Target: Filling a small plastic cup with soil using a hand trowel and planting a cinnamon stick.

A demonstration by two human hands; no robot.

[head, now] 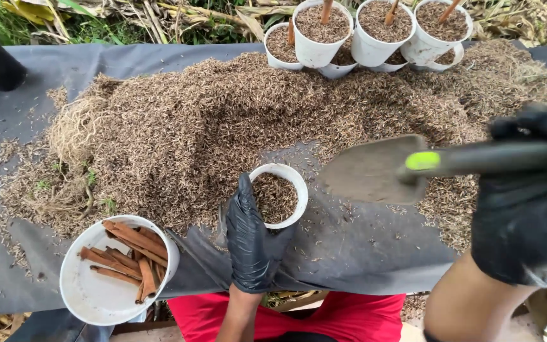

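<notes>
the left hand [251, 237], in a glossy black glove, curls its fingers around a small white plastic pot [278, 195] half full of dry husk, near centre. the right hand [527, 196], gloved and blurred, grips a matte grey trowel [371, 170] just right of the pot. a loose husk heap [223, 120] spreads behind. one white bucket [90, 291] holds brown bark curls; at least six filled pots [324, 28] stand far off, some half hidden.

Our left hand [252, 237], gloved black, wraps its grip around a white cup [278, 195] half full of husk. Our right hand [527, 196] holds a trowel [375, 168] just beside the cup, over the husk pile [223, 120] on the counter [362, 247]. A bucket [90, 291] of bark sticks [131, 256] sits near left.
</notes>
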